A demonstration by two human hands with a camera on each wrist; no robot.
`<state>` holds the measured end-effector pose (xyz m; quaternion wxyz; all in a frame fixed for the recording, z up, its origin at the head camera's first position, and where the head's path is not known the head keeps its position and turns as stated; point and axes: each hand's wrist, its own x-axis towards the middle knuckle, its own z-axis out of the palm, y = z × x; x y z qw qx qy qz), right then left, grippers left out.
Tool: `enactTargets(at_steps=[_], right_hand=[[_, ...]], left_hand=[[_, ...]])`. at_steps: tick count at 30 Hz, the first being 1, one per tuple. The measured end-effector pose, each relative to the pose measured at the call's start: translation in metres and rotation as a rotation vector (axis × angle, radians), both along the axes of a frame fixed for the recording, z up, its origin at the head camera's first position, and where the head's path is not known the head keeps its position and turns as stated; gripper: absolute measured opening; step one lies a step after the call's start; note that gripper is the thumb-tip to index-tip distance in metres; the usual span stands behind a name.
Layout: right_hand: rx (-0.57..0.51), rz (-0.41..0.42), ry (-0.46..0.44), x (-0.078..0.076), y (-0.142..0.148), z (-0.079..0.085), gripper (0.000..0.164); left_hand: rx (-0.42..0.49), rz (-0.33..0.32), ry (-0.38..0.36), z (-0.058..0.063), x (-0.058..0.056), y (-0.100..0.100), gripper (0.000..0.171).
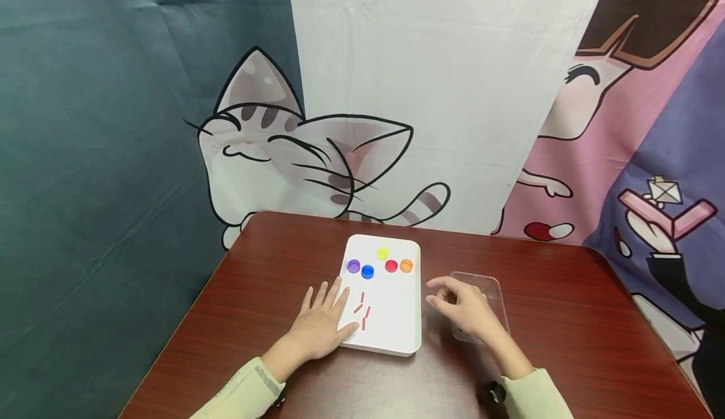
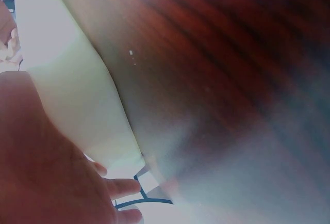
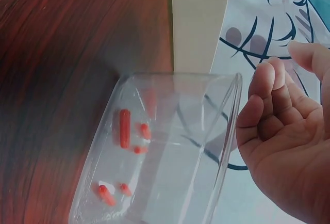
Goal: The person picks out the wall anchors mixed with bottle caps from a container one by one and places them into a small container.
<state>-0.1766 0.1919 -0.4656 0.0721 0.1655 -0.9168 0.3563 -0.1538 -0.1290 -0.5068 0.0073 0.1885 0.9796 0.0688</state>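
Observation:
A white tray (image 1: 391, 318) lies on the table, with several short red sticks (image 1: 364, 323) spread on its near left part. Over the tray's left edge rests my left hand (image 1: 317, 331), fingers spread and thumb reaching onto the white surface; in the left wrist view the same hand (image 2: 46, 157) shows beside the tray's side wall. My right hand (image 1: 467, 309) hovers right of the tray, fingers loosely bent, nothing visible between thumb and forefinger. It partly covers a clear plastic box (image 1: 497, 296). The right wrist view shows red pieces (image 3: 125, 128) inside that box.
Toward the tray's far end sit small round pieces: purple (image 1: 354, 266), blue (image 1: 367, 272), yellow (image 1: 382, 253), red (image 1: 391, 266) and orange (image 1: 406, 266). Cartoon-printed cloth (image 1: 385, 48) hangs behind the brown table (image 1: 255, 280).

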Motion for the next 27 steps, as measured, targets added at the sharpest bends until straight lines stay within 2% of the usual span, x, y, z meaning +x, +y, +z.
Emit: enactTargets(at_steps=[5,20,27], right_hand=[[0.003,0.009,0.007,-0.001,-0.006,0.000,0.023],[-0.067,0.049,-0.075,-0.001,-0.021,-0.001,0.025],[-0.048,0.050,-0.083,-0.002,-0.030,-0.003,0.024]], left_hand=[[0.000,0.001,-0.005,0.000,0.000,0.000,0.077],[-0.005,0.001,0.010,0.000,0.001,-0.001,0.077],[-0.004,0.002,0.006,0.000,0.001,0.000,0.077]])
